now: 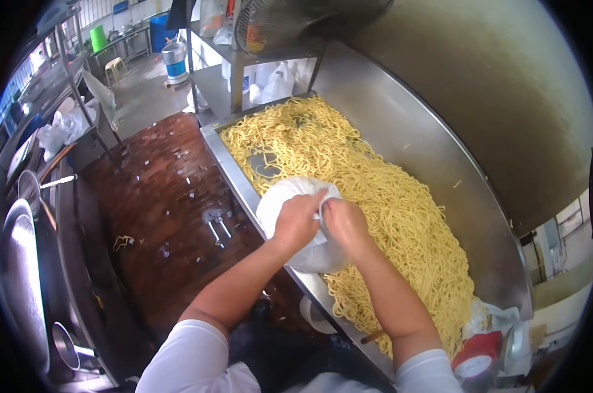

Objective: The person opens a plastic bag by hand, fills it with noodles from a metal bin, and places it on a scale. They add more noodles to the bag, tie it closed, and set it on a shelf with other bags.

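A white, partly see-through plastic bag (pixel 277 200) bulges over the near rim of a long steel trough (pixel 244 196). My left hand (pixel 296 219) grips the bag near its top, with the index finger reaching toward the other hand. Close beside it, my right hand (pixel 345 226) is closed on the gathered top of the bag. What the bag holds is hard to make out. Around and beyond the bag, a thick heap of yellow noodles (pixel 401 223) fills much of the trough.
A red scale (pixel 478 354) and more plastic bags (pixel 503 318) sit at the trough's lower right end. A fan (pixel 296 26) hangs above the far end. Woks (pixel 25 262) line the left side. The brown floor (pixel 165 223) looks wet and littered with scraps.
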`<state>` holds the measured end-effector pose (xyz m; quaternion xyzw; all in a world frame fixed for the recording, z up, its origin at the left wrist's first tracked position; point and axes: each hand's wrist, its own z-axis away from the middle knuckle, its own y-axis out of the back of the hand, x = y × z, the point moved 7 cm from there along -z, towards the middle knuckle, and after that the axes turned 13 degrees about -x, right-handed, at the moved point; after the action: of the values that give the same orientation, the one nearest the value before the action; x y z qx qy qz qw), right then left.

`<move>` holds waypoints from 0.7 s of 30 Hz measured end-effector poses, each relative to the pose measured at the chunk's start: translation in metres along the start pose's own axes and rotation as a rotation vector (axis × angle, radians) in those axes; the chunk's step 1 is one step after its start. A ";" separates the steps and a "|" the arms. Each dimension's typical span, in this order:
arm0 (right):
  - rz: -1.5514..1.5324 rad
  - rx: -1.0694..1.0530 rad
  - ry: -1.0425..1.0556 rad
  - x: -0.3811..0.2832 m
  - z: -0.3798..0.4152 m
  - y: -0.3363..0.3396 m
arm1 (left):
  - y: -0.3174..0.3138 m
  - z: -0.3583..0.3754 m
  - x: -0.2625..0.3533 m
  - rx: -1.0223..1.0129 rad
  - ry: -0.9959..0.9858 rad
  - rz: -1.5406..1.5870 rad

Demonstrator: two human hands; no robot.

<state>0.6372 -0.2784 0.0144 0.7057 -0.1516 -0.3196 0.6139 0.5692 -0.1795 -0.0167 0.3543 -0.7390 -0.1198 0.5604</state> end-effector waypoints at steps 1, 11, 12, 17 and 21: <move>-0.151 -0.141 -0.112 0.018 -0.009 -0.016 | -0.009 0.003 0.000 -0.012 -0.111 -0.104; -1.290 -0.477 -0.364 0.018 0.008 -0.022 | -0.010 -0.002 -0.014 0.017 -0.038 0.121; -1.195 -0.441 -0.341 0.014 0.006 -0.018 | -0.008 -0.003 -0.012 0.017 -0.040 0.120; -0.690 -0.104 -0.163 0.033 0.005 -0.037 | 0.004 -0.008 -0.037 -0.128 -0.063 0.150; -0.425 -0.115 -0.331 0.049 0.013 -0.032 | 0.047 -0.007 -0.027 -0.247 -0.158 -0.317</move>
<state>0.6598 -0.3114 -0.0299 0.6240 -0.0798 -0.5603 0.5388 0.5608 -0.1263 -0.0079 0.3842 -0.6952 -0.3236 0.5141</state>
